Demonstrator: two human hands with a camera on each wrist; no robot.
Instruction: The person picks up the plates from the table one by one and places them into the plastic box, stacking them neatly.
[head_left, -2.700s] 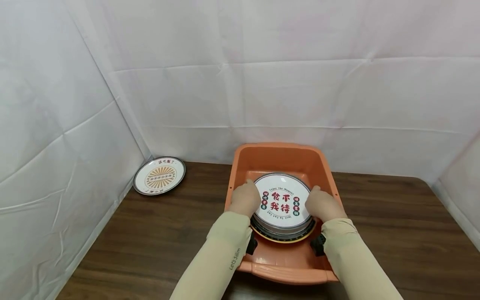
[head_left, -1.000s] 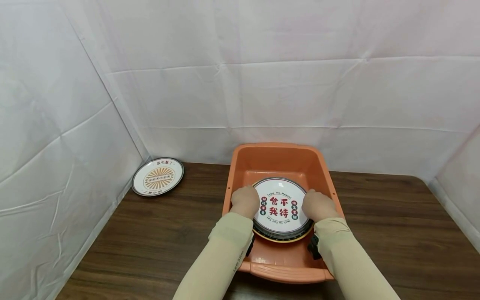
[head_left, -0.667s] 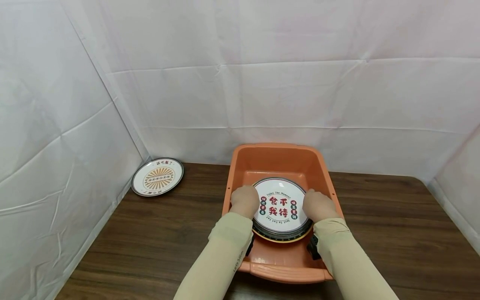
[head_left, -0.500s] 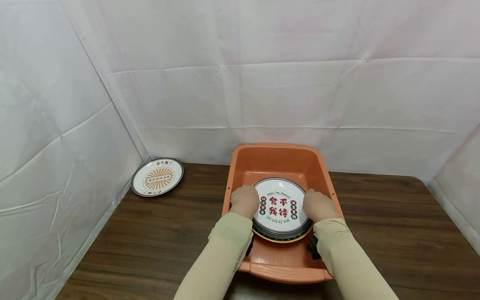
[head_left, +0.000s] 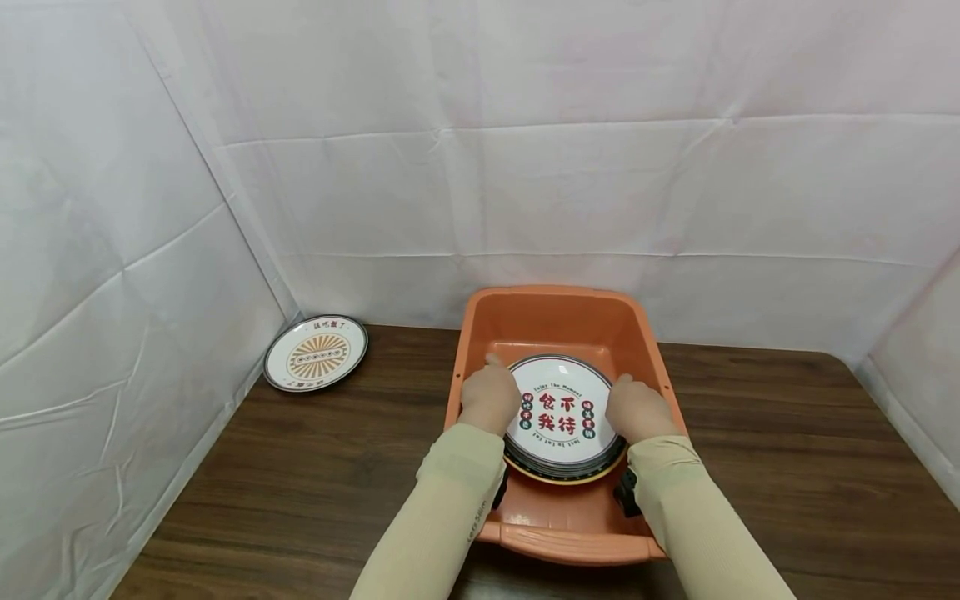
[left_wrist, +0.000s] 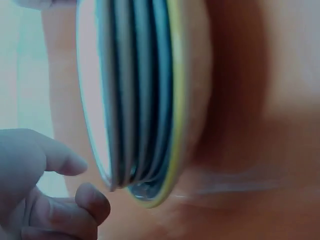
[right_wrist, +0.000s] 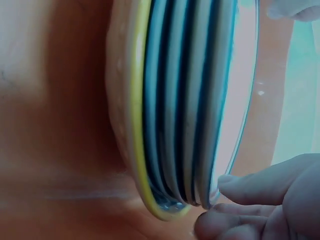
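Observation:
A stack of several plates (head_left: 558,412) lies in the orange plastic tub (head_left: 555,312). Its top plate (head_left: 562,375) is white with red characters and a dark rim; the bottom one has a yellow rim (left_wrist: 175,75). My left hand (head_left: 491,400) is beside the stack's left side. In the left wrist view, a gap separates its thumb and loosely bent fingers (left_wrist: 92,200) from the rims. On the other side my right hand (head_left: 641,410) pinches the top plate's edge, thumb (right_wrist: 250,187) at the upper face and curled fingers under the rim.
Another white plate (head_left: 318,354), with an orange sunburst, lies on the dark wooden table (head_left: 315,467) at the back left. White cloth walls (head_left: 570,192) stand behind and at both sides. The tub's rim (head_left: 573,546) surrounds both hands.
The top plate has come down and slightly nearer onto the stack since the oldest frame. Just now my left hand's fingers have opened and come off its rim; the right hand has barely moved.

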